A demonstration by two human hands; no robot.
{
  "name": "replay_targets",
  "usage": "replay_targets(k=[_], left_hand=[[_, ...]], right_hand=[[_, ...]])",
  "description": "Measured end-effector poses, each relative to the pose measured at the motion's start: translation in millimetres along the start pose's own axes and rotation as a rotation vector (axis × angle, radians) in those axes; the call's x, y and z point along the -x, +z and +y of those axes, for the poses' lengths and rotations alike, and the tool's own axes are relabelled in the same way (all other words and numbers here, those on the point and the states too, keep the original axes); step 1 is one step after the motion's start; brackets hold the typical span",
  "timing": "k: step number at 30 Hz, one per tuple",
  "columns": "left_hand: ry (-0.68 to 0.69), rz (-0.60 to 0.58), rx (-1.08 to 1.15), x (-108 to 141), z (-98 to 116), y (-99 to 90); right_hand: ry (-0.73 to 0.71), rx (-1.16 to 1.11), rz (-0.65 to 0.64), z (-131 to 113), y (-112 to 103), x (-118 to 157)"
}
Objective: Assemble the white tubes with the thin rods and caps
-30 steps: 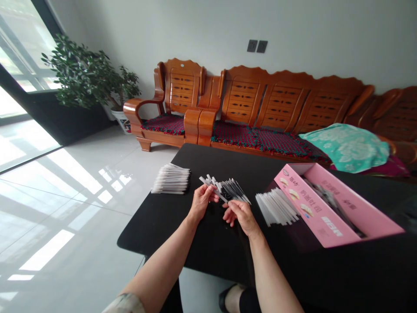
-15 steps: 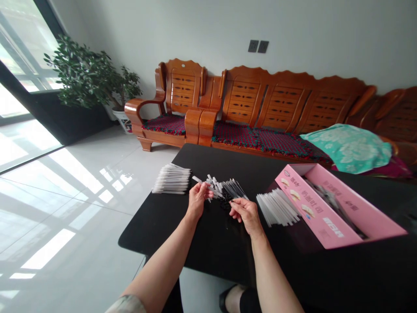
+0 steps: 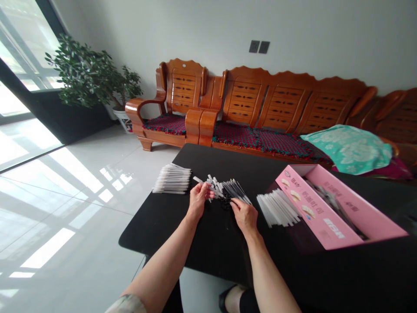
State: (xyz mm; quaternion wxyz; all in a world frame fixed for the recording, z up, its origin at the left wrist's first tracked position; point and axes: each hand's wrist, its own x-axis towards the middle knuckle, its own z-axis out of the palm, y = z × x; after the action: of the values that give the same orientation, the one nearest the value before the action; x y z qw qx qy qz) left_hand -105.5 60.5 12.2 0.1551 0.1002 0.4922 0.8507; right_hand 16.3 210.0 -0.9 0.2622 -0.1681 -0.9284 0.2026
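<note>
My left hand (image 3: 198,201) is closed around a slim white pen barrel (image 3: 216,191), which slants out past the fingertips. My right hand (image 3: 245,215) is pinched at the near edge of a heap of small black pen parts (image 3: 224,202); whatever lies between its fingertips is too small to make out. Just beyond the hands are short white pen caps (image 3: 214,181) in a loose pile. Dark pen refills with metal tips (image 3: 235,189) lie side by side behind the right hand.
Left on the black table (image 3: 156,230) is a stack of white pens (image 3: 172,179). Translucent white tubes (image 3: 278,208) lie at right, beside a pink box (image 3: 312,208) holding dark contents. Behind the table stand a wooden bench (image 3: 247,100) and a potted plant (image 3: 87,74).
My right hand has turned palm-down, its fingertips now at the black parts. The left hand keeps the pen barrel in nearly the same place.
</note>
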Motion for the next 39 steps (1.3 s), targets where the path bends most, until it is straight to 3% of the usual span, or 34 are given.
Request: replay_targets(k=[4,9,17,19,25,30,34,39], left_hand=[[-0.003,-0.017,0.013,1.0,0.2,0.6],[-0.015,-0.050,-0.002,1.2,-2.6,0.6],[-0.024,-0.106,-0.052,2.9,-2.4,3.3],[0.005,-0.068,-0.051,1.5,-1.1,1.4],[0.178,0.206,0.028,-6.0,2.7,-8.4],[0.237,0.289,0.051,-8.1,3.3,-10.1],[0.221,0.237,0.064,-7.3,1.7,-9.0],[0.165,0.129,0.081,-5.9,1.3,-6.6]], right_hand=[[0.007,0.027,-0.006,-2.4,-0.3,-0.6],[-0.021,-0.130,0.018,-7.9,-4.1,0.6],[-0.075,-0.233,-0.068,-17.0,-2.9,1.3],[-0.064,-0.237,-0.061,-14.4,-3.7,1.4],[0.011,-0.221,0.022,6.6,-12.9,-0.2],[0.184,-0.063,0.152,26.0,-16.8,-2.1],[0.262,0.087,0.226,32.8,-17.9,-2.0],[0.285,0.080,0.255,26.2,-16.5,-2.5]])
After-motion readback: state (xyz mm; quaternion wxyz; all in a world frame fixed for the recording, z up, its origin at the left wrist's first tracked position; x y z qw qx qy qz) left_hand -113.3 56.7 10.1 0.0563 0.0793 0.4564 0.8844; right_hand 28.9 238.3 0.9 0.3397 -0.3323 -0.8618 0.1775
